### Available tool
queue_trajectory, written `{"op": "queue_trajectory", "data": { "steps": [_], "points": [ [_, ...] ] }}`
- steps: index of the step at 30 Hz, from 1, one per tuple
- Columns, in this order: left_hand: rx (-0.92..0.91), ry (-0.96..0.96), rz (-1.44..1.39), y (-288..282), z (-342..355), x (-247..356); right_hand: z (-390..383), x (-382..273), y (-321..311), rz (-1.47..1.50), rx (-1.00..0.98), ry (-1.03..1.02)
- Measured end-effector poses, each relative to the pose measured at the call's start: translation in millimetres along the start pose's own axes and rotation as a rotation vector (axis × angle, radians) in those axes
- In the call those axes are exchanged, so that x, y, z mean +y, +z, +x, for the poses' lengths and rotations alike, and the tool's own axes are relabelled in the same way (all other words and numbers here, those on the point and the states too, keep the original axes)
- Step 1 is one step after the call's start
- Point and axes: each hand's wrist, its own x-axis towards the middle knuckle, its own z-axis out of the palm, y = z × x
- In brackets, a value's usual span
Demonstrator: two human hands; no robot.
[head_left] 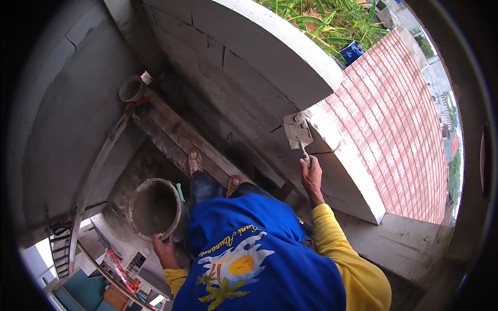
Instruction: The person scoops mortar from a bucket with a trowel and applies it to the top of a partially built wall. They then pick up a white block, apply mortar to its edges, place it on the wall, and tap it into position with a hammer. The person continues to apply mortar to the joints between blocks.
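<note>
My right hand (312, 179) is closed around the handle of a trowel (291, 136), whose flat blade carries a lump of grey mortar (300, 118). The blade is at the stepped edge of the pale block wall (228, 67); whether it touches the blocks I cannot tell. My left hand (165, 253) grips the rim of a round bucket (179, 210) at my left side. Wet grey mortar (155, 207) lies inside that bucket. A pale green grip (180, 193) shows on its far right rim.
I stand on narrow wooden planks (165, 136) along the wall's foot. A smaller bucket (132, 89) sits at their far end. A ladder (60, 250) and a curved timber (96, 171) are at left. Beyond the wall lie a red tiled roof (391, 124) and green plants (332, 23).
</note>
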Motion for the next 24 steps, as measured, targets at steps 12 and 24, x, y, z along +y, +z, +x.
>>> {"op": "queue_trajectory", "data": {
  "steps": [12, 24],
  "points": [
    [-0.073, 0.143, 0.19, -12.4, 35.1, 2.8, 2.7, -25.7, -111.6, -0.527, 0.188, 0.079],
    [-0.341, 0.622, 0.752, -21.0, 69.4, 9.3, 40.6, -21.4, -96.4, -0.778, 0.069, 0.121]
  ]
}}
